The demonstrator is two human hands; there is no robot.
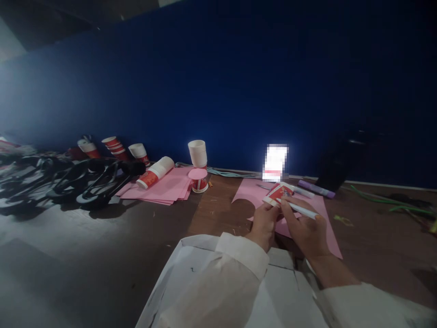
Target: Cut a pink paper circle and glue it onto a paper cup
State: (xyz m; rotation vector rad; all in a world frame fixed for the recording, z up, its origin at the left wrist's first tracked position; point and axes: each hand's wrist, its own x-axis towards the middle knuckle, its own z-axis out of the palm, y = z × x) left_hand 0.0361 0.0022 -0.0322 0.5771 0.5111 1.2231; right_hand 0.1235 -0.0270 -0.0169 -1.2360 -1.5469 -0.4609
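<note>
A red and white paper cup (279, 193) lies tilted on its side in my left hand (264, 224), whose fingers are closed round its near end. My right hand (307, 230) grips a slim white pen (303, 210) with an orange end. The pen's tip is at the cup's near rim; whether it touches is too small to tell. Under both hands is a pink paper sheet (327, 228) with a rounded piece cut out of its left side. A clear pen (303, 192) and a purple marker (317, 189) lie just beyond the cup.
A lit phone screen (275, 161) leans at the back. To the left stand stacked paper cups (198, 155), with a pink disc (197, 173) against them. Pink sheets (164, 193) carry another cup stack (156, 172). Black straps (99, 182) cover the far left; a white board (184, 269) is in front.
</note>
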